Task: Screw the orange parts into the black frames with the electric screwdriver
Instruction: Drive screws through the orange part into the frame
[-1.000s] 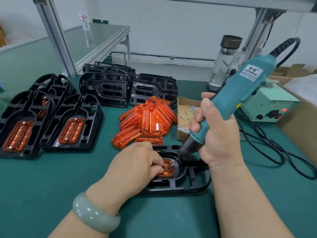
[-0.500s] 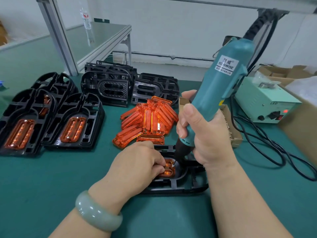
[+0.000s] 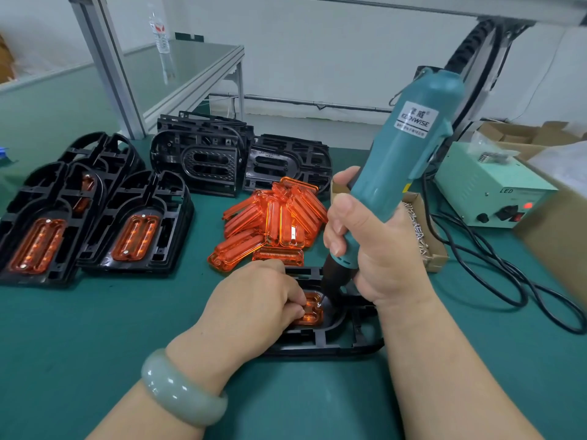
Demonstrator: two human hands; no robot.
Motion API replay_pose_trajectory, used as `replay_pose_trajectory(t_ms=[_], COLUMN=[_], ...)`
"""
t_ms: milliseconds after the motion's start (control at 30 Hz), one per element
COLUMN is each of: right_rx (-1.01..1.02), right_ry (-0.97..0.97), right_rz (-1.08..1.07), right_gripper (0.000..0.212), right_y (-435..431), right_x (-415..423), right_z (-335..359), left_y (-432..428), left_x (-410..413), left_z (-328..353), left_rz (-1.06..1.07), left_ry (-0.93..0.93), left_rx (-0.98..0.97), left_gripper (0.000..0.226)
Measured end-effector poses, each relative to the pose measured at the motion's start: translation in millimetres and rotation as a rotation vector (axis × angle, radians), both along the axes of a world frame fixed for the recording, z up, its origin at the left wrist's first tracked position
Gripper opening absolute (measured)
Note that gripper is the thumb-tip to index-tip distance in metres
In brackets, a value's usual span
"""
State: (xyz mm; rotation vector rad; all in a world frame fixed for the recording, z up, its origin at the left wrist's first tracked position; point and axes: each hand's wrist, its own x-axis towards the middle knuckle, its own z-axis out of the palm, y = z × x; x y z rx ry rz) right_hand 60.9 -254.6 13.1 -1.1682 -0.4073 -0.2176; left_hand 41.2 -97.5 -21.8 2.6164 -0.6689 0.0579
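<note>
At the near middle of the green mat, a black frame is laid flat, its long axis running left to right. An orange part seated in it is held down by the curled fingers of the left hand (a pale green bangle is worn on that wrist). The electric screwdriver is gripped low on its teal body by the right hand, fingers wrapped fully around it. The tool is stood nearly upright, tip down on the part's right end, top leaned away and to the right. "KEENWISE" is read on its label, and "LED" on the power box.
</note>
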Motion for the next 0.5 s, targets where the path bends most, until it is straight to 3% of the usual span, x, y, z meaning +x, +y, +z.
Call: replay_pose_trajectory(t_ms=[500], right_rx=[0.012], right_ry=[0.024], right_rz=[-0.026], right_gripper=[0.017], right_y=[0.0], right_x=[-1.2], right_z=[-0.3], left_y=[-0.6], left_x=[0.2], left_z=[1.1], left_rz=[-0.006], left_ry=[0.02], left_rx=[-0.028], left_gripper=[0.017])
